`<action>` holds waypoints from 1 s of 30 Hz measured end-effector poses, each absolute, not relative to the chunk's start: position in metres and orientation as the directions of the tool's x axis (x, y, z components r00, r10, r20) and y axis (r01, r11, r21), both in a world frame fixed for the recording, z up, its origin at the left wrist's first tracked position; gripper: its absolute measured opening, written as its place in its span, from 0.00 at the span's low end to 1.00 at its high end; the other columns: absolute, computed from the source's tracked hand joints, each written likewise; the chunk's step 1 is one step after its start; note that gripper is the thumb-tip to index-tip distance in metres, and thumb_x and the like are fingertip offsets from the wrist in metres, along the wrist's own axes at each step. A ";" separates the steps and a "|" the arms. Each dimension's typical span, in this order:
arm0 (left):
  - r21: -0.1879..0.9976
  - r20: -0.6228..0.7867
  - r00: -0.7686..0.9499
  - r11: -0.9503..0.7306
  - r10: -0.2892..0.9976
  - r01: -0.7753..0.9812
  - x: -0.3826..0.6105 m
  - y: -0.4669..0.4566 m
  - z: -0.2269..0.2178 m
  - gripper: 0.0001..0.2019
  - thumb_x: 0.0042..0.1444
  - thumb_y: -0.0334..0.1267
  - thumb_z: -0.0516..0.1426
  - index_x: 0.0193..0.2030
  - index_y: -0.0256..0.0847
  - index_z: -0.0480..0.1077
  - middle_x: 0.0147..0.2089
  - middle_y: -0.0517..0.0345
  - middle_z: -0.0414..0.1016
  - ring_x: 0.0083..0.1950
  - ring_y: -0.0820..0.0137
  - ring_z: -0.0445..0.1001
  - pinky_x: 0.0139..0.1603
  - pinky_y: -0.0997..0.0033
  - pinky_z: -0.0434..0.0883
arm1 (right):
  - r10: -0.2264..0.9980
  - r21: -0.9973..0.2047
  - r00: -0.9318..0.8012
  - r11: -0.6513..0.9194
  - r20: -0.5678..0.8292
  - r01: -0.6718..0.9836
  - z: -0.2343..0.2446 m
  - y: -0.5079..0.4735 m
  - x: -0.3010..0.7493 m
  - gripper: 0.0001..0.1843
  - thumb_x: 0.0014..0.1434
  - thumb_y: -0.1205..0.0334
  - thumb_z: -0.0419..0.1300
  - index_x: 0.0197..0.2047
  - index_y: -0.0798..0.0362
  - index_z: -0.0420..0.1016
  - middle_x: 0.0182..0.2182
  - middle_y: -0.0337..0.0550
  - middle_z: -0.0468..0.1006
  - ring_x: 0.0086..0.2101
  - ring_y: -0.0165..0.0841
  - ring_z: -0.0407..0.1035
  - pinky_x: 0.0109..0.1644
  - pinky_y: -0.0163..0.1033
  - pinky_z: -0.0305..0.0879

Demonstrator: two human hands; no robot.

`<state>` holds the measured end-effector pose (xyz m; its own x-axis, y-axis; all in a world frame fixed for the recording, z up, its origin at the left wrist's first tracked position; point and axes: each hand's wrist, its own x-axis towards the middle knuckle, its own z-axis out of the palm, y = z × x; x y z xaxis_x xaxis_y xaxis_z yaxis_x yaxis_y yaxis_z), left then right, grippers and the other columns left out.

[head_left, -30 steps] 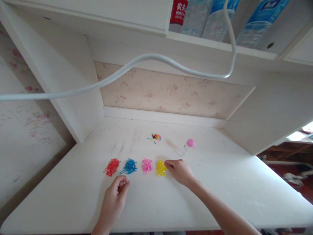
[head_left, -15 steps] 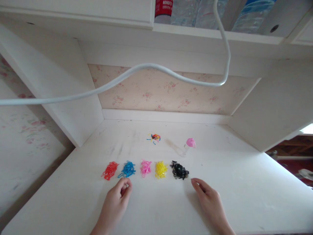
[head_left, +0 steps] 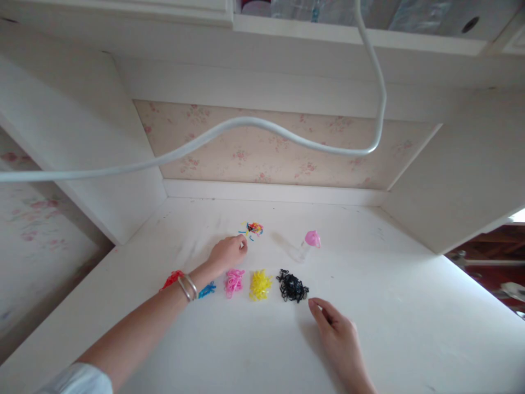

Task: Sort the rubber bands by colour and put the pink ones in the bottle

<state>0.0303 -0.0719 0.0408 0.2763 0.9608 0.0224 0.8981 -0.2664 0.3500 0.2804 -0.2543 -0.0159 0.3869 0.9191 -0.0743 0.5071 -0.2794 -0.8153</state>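
My left hand [head_left: 227, 253] reaches over the row of piles, its thumb and fingers curled together beside a small mixed pile of coloured rubber bands [head_left: 256, 227]. Whatever it may hold is too small to see. Its forearm partly covers the red rubber bands [head_left: 171, 279] and the blue rubber bands [head_left: 207, 290]. The pink rubber bands [head_left: 234, 283] and yellow rubber bands [head_left: 261, 284] lie further right. Close to the black rubber bands [head_left: 292, 285], my right hand [head_left: 335, 328] rests with fingertips pinched; anything between them is hidden.
Behind the black pile stands a small clear container with a pink top [head_left: 312, 239]. All of this is on a white tabletop [head_left: 389, 306] between side panels. A white cable [head_left: 246, 121] crosses the view in front of the cabinet.
My left hand has moved forward from below the blue pile to the mixed pile. The view has shifted slightly; my right hand stays by the black pile.
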 end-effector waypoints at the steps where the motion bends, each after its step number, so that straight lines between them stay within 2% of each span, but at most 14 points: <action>1: 0.334 0.020 0.281 -0.271 0.960 0.903 0.036 -0.065 0.038 0.11 0.58 0.40 0.50 0.39 0.45 0.73 0.38 0.55 0.79 0.39 0.66 0.75 0.36 0.72 0.63 | 0.919 -0.813 0.386 -0.283 -0.079 0.509 -0.016 -0.254 0.281 0.23 0.57 0.42 0.52 0.39 0.51 0.78 0.29 0.40 0.78 0.30 0.33 0.69 0.30 0.31 0.60; 8: 0.231 -0.011 0.260 -0.250 0.966 0.940 0.063 -0.041 0.021 0.14 0.58 0.44 0.50 0.40 0.42 0.74 0.42 0.50 0.78 0.44 0.62 0.75 0.43 0.67 0.66 | 0.920 -0.821 0.388 -0.270 -0.065 0.504 -0.018 -0.252 0.281 0.23 0.57 0.43 0.52 0.39 0.52 0.78 0.26 0.39 0.76 0.26 0.30 0.65 0.29 0.32 0.58; 14: 0.160 -0.021 0.237 -0.230 0.971 0.960 0.064 -0.036 0.013 0.16 0.62 0.40 0.45 0.44 0.39 0.72 0.45 0.45 0.77 0.47 0.61 0.74 0.45 0.66 0.67 | 0.917 -0.836 0.396 -0.258 -0.054 0.484 -0.015 -0.251 0.280 0.23 0.57 0.43 0.52 0.38 0.53 0.78 0.23 0.38 0.74 0.22 0.29 0.62 0.26 0.32 0.55; 19: 0.112 -0.050 0.230 -0.223 0.972 0.968 0.058 -0.033 0.012 0.14 0.63 0.42 0.49 0.47 0.39 0.70 0.45 0.50 0.74 0.46 0.64 0.74 0.46 0.60 0.69 | 0.921 -0.835 0.387 -0.251 -0.050 0.489 -0.018 -0.251 0.281 0.23 0.57 0.42 0.52 0.38 0.52 0.78 0.19 0.35 0.68 0.21 0.28 0.56 0.24 0.32 0.51; 26: 0.116 -0.067 0.276 -0.267 0.959 0.957 0.064 -0.040 0.015 0.15 0.60 0.41 0.54 0.52 0.38 0.66 0.51 0.52 0.70 0.47 0.66 0.72 0.47 0.58 0.71 | 0.918 -0.836 0.394 -0.247 -0.041 0.490 -0.018 -0.250 0.280 0.23 0.57 0.42 0.52 0.38 0.52 0.78 0.20 0.35 0.67 0.21 0.28 0.56 0.25 0.32 0.51; 30: 0.160 -0.049 0.269 -0.259 0.962 0.953 0.058 -0.045 0.029 0.13 0.61 0.42 0.53 0.49 0.37 0.69 0.48 0.51 0.73 0.46 0.66 0.73 0.47 0.60 0.70 | 0.918 -0.849 0.395 -0.244 -0.045 0.469 -0.015 -0.254 0.281 0.23 0.56 0.42 0.53 0.37 0.52 0.77 0.18 0.35 0.65 0.21 0.28 0.56 0.25 0.32 0.51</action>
<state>0.0581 -0.0451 0.0291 0.2694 0.9618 -0.0493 0.9526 -0.2586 0.1600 0.2805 -0.2541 -0.0150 0.3947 0.9177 -0.0453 0.4686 -0.2435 -0.8492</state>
